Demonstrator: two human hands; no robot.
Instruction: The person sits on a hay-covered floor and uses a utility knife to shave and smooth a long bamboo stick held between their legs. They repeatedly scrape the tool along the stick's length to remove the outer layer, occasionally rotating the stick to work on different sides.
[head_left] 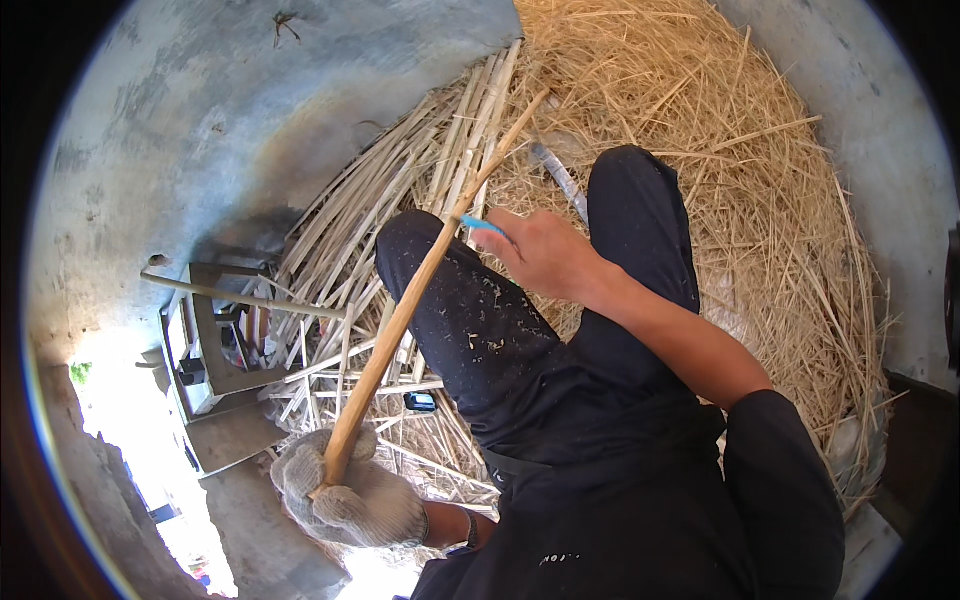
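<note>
A long, peeled, pale-brown wooden stick (405,310) slants across my left thigh, its thin end pointing up toward the straw. My left hand (350,495), in a light grey knitted glove, is wrapped round the thick lower end. In my bare right hand (545,250) is a small light-blue tool (482,224), which reaches the stick just above my knee; its kind is not clear, as the fingers cover most of it. Pale shavings speckle my dark trousers (480,320).
Loose straw and shavings (680,80) cover the floor ahead and to the right. Split strips (370,200) lie piled at the left by the grey wall (200,130). A wooden frame (225,340) stands lower left; a small dark blue-lit device (420,401) and a silvery strip (563,182) lie nearby.
</note>
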